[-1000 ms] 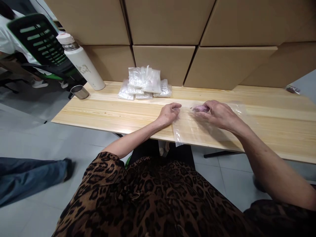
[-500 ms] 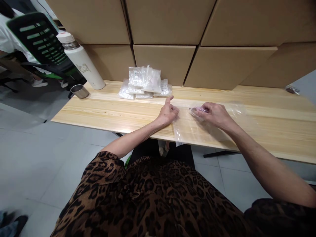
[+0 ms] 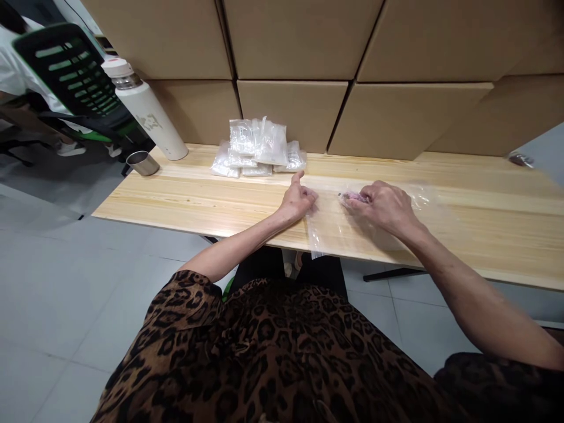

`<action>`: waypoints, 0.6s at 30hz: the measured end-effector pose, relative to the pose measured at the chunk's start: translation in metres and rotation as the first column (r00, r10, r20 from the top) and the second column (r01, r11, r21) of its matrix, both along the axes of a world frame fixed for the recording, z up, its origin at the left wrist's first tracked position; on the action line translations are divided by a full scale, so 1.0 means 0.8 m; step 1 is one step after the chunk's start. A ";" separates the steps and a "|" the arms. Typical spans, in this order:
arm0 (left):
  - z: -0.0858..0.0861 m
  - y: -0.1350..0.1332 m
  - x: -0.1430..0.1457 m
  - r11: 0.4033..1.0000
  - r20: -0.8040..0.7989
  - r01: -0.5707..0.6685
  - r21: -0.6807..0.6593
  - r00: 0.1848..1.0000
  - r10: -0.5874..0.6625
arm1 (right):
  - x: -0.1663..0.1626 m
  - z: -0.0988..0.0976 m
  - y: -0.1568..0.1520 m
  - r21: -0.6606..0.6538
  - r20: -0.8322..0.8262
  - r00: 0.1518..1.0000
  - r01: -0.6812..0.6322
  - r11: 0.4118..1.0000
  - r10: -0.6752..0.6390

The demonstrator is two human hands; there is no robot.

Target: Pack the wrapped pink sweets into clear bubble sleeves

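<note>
Fingers of my right hand clasp a small, crumpled pinkish-purple wad, protruding leftward; my left hand, grip indiscernible, curls at a clear plastic sheet's edge.

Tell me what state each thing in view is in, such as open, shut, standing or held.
Right hand: closed on the purplish item
Purplish item: held, partly hidden
Left hand: partly curled, one digit extended
Clear plastic: spread on the table
White bottle: standing, capped
Metal cup: standing, uncovered
Clear packets: piled
Cardboard boxes: stacked
</note>
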State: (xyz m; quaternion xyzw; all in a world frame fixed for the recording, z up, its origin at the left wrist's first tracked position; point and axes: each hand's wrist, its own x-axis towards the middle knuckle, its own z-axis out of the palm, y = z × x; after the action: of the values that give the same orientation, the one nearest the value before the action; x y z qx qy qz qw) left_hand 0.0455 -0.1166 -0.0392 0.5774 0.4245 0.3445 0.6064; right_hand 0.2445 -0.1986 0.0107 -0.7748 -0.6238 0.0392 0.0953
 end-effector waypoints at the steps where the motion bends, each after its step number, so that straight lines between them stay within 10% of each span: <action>1: 0.001 0.000 0.000 1.000 0.014 -0.004 -0.009 1.000 0.004 | -0.001 0.000 0.000 -0.006 -0.012 1.000 0.007 1.000 -0.007; 5: 0.009 -0.003 -0.002 0.996 0.103 -0.040 -0.077 0.993 0.048 | 0.005 -0.008 0.003 0.054 -0.325 0.942 0.114 0.992 -0.091; 9: 0.022 -0.003 -0.008 0.978 0.167 -0.056 -0.200 0.982 0.090 | 0.005 -0.024 0.011 0.082 -0.794 0.598 0.281 0.956 -0.107; 18: 0.030 0.000 -0.009 0.950 0.257 0.059 -0.308 0.966 0.024 | -0.028 -0.032 0.025 -0.124 -0.918 0.315 0.353 0.927 -0.243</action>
State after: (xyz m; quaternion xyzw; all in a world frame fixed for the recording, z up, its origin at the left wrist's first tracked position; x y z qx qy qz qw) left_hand 0.0381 -0.1165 -0.0148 0.4279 0.3862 0.3395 0.7433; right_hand 0.2224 -0.1785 -0.0152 -0.7153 -0.3112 0.4135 0.4695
